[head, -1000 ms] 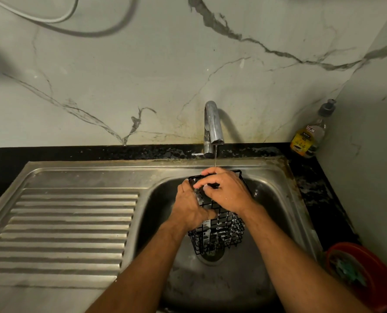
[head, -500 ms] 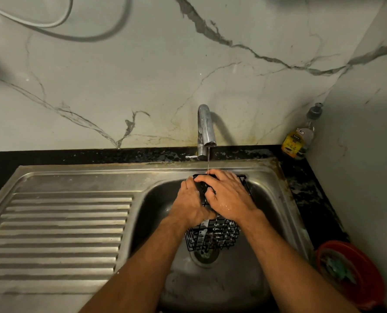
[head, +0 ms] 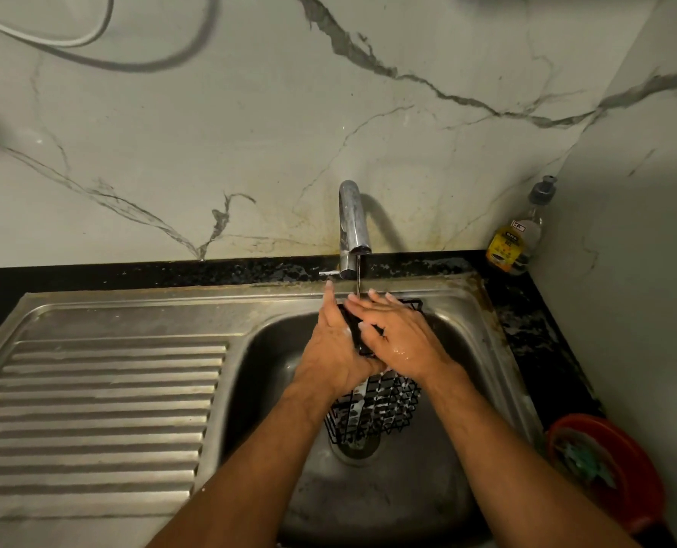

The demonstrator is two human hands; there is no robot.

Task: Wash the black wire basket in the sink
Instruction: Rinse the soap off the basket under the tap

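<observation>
- Basket [head: 372,413], black wire, is standing tilted in the sink [head: 467,350] bowl, its lower end sitting over the drain [head: 358,448] and its upper rim leaning toward the back wall under the tap [head: 353,227].
- Left hand [head: 334,350] is lying against the basket's left side with fingers stretched straight up toward the tap, pressing rather than curling round the wire.
- Right hand [head: 398,338] is resting flat on the top of the basket, fingers extended and spread, wet on the back; the thumb is touching a dark edge of the basket.
- Both hands are meeting close together at the basket's upper end.
- A thin stream of water is running from the tap onto the fingers.
- Drainboard [head: 91,409] is lying to the left of the bowl.
- Soap bottle [head: 516,239] is standing in the back right corner; a red bowl [head: 621,472] is sitting at the right edge.
</observation>
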